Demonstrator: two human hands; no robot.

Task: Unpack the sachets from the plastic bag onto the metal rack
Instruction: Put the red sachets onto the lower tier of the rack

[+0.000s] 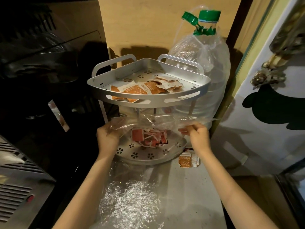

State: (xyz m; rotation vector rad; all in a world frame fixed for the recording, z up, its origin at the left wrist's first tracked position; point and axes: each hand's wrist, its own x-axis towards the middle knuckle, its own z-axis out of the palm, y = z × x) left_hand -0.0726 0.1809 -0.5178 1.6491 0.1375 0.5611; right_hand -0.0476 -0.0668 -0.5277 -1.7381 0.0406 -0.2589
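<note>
A two-tier metal corner rack stands on the counter. Several orange and white sachets lie on its upper shelf. A pile of red sachets sits over the lower shelf, seen through a clear plastic bag. My left hand grips the bag's left edge and my right hand pinches its right edge, holding the bag stretched in front of the lower tier. Whether the red sachets are inside the bag or on the shelf I cannot tell.
A big clear water bottle with a green cap stands behind the rack at the right. Two sachets lie on the counter beside the lower shelf. Crinkled clear plastic lies on the counter in front. A dark appliance fills the left side.
</note>
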